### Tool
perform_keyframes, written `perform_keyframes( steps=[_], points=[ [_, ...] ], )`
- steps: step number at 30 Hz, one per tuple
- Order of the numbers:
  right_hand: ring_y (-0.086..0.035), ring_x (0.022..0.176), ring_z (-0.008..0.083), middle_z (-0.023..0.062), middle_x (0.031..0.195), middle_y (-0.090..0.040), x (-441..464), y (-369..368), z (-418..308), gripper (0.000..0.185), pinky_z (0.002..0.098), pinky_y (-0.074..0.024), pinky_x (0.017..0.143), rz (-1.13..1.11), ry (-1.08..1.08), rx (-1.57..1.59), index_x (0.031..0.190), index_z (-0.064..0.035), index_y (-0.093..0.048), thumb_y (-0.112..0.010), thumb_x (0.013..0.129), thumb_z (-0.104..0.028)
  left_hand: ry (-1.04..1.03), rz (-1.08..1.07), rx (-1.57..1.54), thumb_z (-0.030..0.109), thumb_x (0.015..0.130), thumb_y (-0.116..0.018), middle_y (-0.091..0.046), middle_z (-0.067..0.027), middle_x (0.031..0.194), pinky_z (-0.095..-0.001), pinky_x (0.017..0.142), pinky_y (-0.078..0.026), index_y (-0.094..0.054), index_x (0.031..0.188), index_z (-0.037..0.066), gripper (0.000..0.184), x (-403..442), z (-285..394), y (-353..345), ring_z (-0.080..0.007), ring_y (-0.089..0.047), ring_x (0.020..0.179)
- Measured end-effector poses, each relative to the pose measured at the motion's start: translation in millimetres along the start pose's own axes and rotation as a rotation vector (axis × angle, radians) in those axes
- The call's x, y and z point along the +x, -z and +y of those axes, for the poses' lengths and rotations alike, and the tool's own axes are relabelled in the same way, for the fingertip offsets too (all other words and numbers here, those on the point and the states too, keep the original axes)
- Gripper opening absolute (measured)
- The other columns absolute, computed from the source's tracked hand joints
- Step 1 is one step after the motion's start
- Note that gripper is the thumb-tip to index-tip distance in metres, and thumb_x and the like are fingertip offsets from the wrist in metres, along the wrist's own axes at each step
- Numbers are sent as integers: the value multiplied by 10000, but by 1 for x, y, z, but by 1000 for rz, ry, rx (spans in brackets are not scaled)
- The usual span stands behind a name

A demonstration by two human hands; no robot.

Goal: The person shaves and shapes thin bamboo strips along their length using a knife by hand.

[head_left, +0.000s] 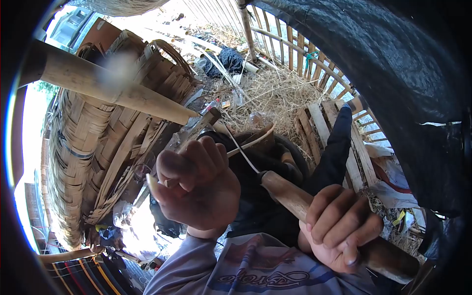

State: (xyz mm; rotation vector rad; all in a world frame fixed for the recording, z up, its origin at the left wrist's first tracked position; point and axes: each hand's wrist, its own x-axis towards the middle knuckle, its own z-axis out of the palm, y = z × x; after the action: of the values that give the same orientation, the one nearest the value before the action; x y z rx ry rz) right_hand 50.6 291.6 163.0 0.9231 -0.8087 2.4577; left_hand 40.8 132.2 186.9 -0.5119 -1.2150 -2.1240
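Note:
My right hand is wrapped round the long wooden handle of a knife, and the rear of the handle sticks out below the hand. The knife's thin blade points up and to the left. My left hand is closed on a thin pale bamboo strip. One part of the strip runs out to the right, across the blade; a pale end shows at the hand's left side. The fingers hide the middle of the strip. Just behind the left hand is a rough piece of wood.
Large woven bamboo baskets stand at the left, under a thick bamboo pole. Straw covers the ground ahead. A slatted bamboo fence and dark plastic sheeting line the right. Wooden slats lie near my dark-clothed leg.

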Motion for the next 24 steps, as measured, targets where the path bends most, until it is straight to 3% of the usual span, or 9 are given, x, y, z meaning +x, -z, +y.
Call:
perform_keyframes(
  steps=[5, 10, 12, 18, 22, 24],
  points=[
    [-452, 374, 108, 6, 508, -488, -10, 22, -8, 239, 278, -448, 418, 126, -76, -144, 753, -113, -447, -603, 890, -231, 86, -1, 95, 470, 961, -440, -263, 1, 592, -283, 452, -194, -343, 739, 129, 418, -9, -18, -7, -120, -226, 530],
    [-459, 376, 109, 4, 505, -490, -8, 35, -27, 232, 276, -459, 435, 143, -89, -103, 761, -121, -450, -613, 879, -235, 184, -44, 224, 532, 938, -403, -249, 7, 579, -272, 443, -175, -318, 743, 138, 448, -22, -33, -14, -111, -203, 505],
    [-481, 391, 111, 7, 520, -504, -8, 34, -36, 228, 275, -472, 455, 92, -145, -131, 763, -120, -455, -612, 881, -236, 90, -4, 97, 504, 949, -398, -330, -3, 587, -264, 445, -183, -366, 797, 73, 458, -32, -47, -8, -81, -238, 478],
    [-500, 392, 117, 11, 504, -508, -18, 44, -38, 231, 285, -485, 447, 122, -167, -147, 770, -106, -464, -631, 876, -227, 105, 34, 150, 503, 957, -358, -317, 6, 491, -250, 389, -177, -355, 794, 96, 438, -56, -61, 4, -72, -206, 406],
    [-514, 396, 121, 19, 519, -530, -15, 45, -44, 200, 282, -495, 451, 108, -169, -124, 766, -101, -468, -622, 861, -187, 1, -61, 78, 515, 952, -338, -301, 6, 480, -238, 353, -171, -351, 796, 110, 434, -54, -59, 4, -75, -207, 368],
    [-518, 398, 122, 21, 522, -535, -15, 45, -46, 189, 282, -498, 453, 103, -167, -102, 762, -99, -470, -619, 852, -172, 97, -25, 103, 533, 944, -337, -288, 10, 478, -234, 343, -171, -348, 787, 114, 447, -54, -57, 3, -76, -206, 357]
  ],
)
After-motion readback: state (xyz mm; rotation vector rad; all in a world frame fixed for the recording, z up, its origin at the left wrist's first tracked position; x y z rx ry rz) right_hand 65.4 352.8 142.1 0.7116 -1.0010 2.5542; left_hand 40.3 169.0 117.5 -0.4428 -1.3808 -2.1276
